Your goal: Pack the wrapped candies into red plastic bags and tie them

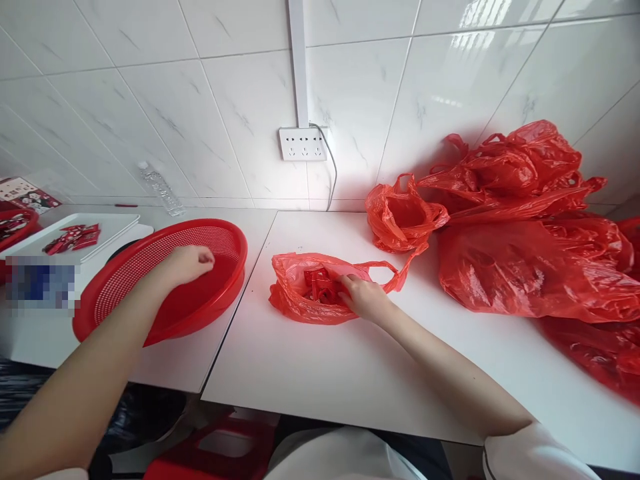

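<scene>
My left hand (189, 262) is curled closed over the inside of a round red sieve basket (125, 280); what its fingers hold, if anything, is hidden. My right hand (364, 297) reaches into the mouth of a small open red plastic bag (295, 300) lying on the white table (320, 360). Its fingers are closed among red packets (320, 283) inside the bag.
A heap of red plastic bags (520, 227) fills the right side of the table. A white scale (75, 233) with red packets on it stands at the left. A wall socket (303, 143), a clear bottle (161, 189) and a red stool (215, 450) are also in view.
</scene>
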### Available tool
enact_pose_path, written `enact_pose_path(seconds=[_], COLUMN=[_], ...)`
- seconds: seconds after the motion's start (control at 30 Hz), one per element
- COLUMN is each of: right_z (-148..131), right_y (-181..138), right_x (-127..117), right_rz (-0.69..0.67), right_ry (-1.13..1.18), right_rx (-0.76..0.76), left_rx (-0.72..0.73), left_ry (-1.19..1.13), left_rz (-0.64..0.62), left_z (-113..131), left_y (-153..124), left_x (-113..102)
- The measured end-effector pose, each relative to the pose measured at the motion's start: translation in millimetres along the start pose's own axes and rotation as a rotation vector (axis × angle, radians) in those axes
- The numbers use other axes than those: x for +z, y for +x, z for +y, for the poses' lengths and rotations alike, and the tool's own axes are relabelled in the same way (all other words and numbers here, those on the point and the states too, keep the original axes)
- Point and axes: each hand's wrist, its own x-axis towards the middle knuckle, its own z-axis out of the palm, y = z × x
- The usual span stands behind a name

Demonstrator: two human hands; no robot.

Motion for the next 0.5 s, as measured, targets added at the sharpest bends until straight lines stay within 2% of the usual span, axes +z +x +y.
enact_pose_path(seconds=[0.03,0.07,0.1,0.17,0.2,0.27,0.37,0.5], right_z=[-0.6,-1.6,-3.0,-6.2,-7.7,-9.0,-3.0,15.3], right_y=[1.6,2.8,3.4,2.4,1.0,-2.6,-7.1,-7.2], right_x=[-0.2,-0.9,-2.0,-6.1,-8.7,-14.0,-19.9,-25.2], right_rz=[-0.001,0.004,0.011,0.021,0.018,0.008,0.017,0.019], right_ry=[-0.006,-0.012,-0.018,-0.028,-0.032,-0.044,-0.106,-0.260], right_rx=[0.000,-0.007,-0.017,-0.037,-0.040,-0.035,-0.005,0.132], left_rx=[0.076,0.172,0.282,0.520,0.630,0.763,0.796,0.710], left_ry=[-0.109,-0.248,-0.397,-0.589,-0.588,-0.449,-0.092,0.261], left_rz=[0.175,0.268,0.272,0.149,0.077,0.051,0.166,0.330], left_z=[18.6,39.9,62.6,106.7,125.3,150.8,158.0,139.0], left_y=[-12.9,-27.9,-43.5,-70.3,-78.9,-84.5,-70.5,-44.5], left_x=[-5.6,-7.6,-5.5,10.8,23.5,51.7,84.4,98.3])
